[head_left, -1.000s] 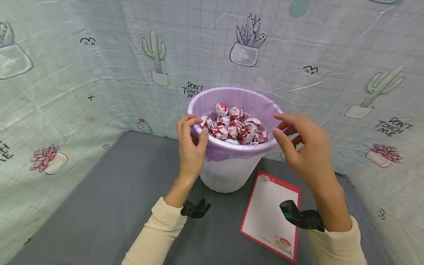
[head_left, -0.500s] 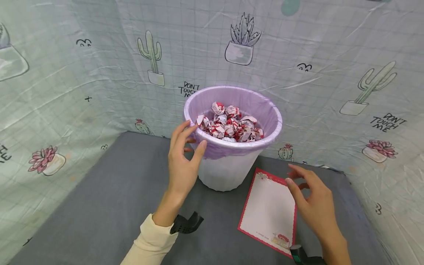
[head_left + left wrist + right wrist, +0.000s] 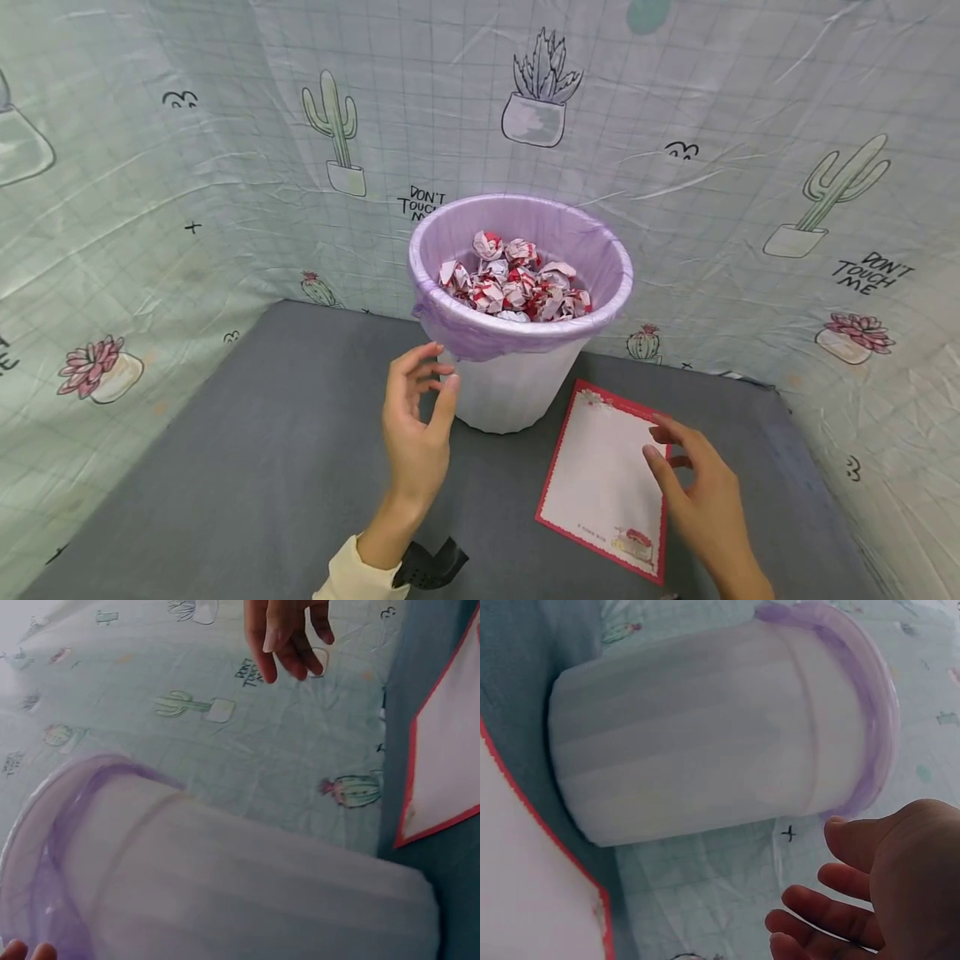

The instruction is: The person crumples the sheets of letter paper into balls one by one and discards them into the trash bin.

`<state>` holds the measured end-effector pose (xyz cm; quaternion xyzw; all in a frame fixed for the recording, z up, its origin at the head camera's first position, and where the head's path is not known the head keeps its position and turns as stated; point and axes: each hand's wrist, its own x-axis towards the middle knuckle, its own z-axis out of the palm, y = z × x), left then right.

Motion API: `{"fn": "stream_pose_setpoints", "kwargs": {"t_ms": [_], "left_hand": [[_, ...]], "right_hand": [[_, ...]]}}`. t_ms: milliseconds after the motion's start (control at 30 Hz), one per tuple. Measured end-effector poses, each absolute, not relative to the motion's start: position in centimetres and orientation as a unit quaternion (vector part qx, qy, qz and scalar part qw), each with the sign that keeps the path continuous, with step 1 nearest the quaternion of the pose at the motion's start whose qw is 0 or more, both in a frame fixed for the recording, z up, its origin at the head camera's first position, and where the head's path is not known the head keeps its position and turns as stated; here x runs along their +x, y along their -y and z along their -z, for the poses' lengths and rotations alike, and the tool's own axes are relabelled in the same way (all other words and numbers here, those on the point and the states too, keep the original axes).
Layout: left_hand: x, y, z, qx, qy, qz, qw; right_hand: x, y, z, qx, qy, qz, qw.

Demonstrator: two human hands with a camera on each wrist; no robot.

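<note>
A white bin (image 3: pixel 502 392) lined with a purple bag (image 3: pixel 517 333) stands on the grey surface, holding several crumpled red-and-white paper balls (image 3: pixel 517 287). My left hand (image 3: pixel 416 433) hovers in front of the bin's left side, fingers loosely bent and holding nothing. To the right, my right hand (image 3: pixel 701 483) is over the right edge of a red-bordered sheet of paper (image 3: pixel 600 475), its fingers relaxed with nothing between them. In the right wrist view the right hand (image 3: pixel 855 900) shows bent, spread fingers, apart from the bin (image 3: pixel 690 735).
A cloth backdrop (image 3: pixel 247 167) printed with cacti and lettering rises behind and on both sides of the grey work surface (image 3: pixel 262 467). The bin stands close to the back cloth.
Both hands have come away from the bin's rim and moved down toward me. The right hand now overlaps the paper's right edge. The bin and paper stay put.
</note>
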<state>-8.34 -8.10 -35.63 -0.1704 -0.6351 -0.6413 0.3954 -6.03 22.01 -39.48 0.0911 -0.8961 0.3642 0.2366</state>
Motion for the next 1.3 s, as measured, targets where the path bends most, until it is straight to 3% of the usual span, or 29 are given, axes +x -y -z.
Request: {"fn": "stream_pose_setpoints", "kwargs": {"t_ms": [200, 433, 600, 800, 1067, 1300], "left_hand": [[-7.8, 6.6, 37.8, -0.166, 0.635, 0.658, 0.368], [-7.9, 4.2, 41.5, -0.167, 0.618, 0.668, 0.378], [-7.6, 3.1, 43.2, -0.146, 0.642, 0.671, 0.34], [-7.1, 2.2, 44.8, -0.094, 0.681, 0.675, 0.267], [-6.4, 1.5, 46.7, -0.053, 0.737, 0.664, 0.115], [-6.0, 0.9, 47.8, -0.066, 0.766, 0.639, 0.028]], "right_hand": [[-6.0, -22.4, 40.9, 0.071, 0.908, -0.349, 0.22], [-6.5, -22.7, 43.2, 0.05, 0.91, -0.355, 0.209], [-6.8, -23.0, 44.6, 0.051, 0.907, -0.363, 0.208], [-7.0, -23.3, 45.8, 0.042, 0.911, -0.358, 0.201], [-7.4, -23.0, 47.0, 0.043, 0.919, -0.344, 0.187], [-7.8, -22.7, 48.2, 0.035, 0.933, -0.343, 0.102]]}}
